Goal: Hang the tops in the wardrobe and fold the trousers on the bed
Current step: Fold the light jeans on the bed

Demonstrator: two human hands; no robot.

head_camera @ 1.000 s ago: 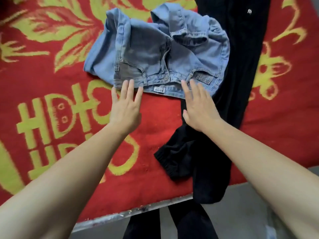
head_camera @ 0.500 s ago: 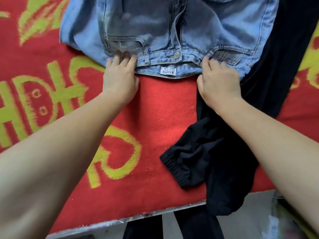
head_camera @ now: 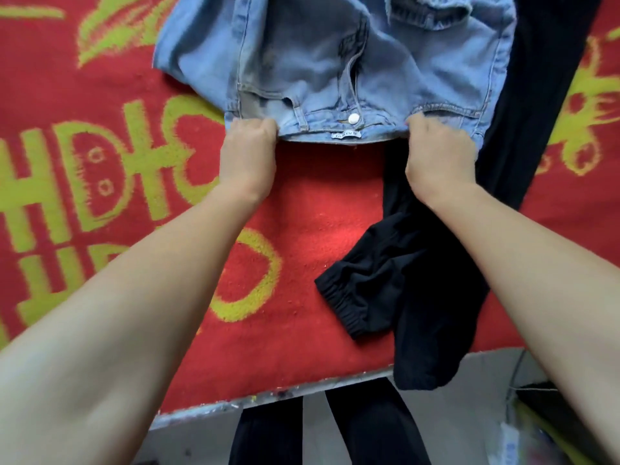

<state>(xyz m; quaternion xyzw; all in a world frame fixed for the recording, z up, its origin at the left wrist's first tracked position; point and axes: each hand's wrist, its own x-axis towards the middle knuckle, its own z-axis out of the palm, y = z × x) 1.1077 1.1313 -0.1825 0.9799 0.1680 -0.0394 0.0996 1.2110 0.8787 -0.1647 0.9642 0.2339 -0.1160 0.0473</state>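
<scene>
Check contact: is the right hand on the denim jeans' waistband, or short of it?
Touching. The head view shows the right hand with its fingers curled round the waistband edge of the light-blue jeans, gripping the denim, with no gap between them.

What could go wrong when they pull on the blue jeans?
The black trousers lie partly under the jeans and hang over the bed edge, so pulling might drag them to the floor. The jeans look bunched at the top, so the fold may come out crooked.
</scene>
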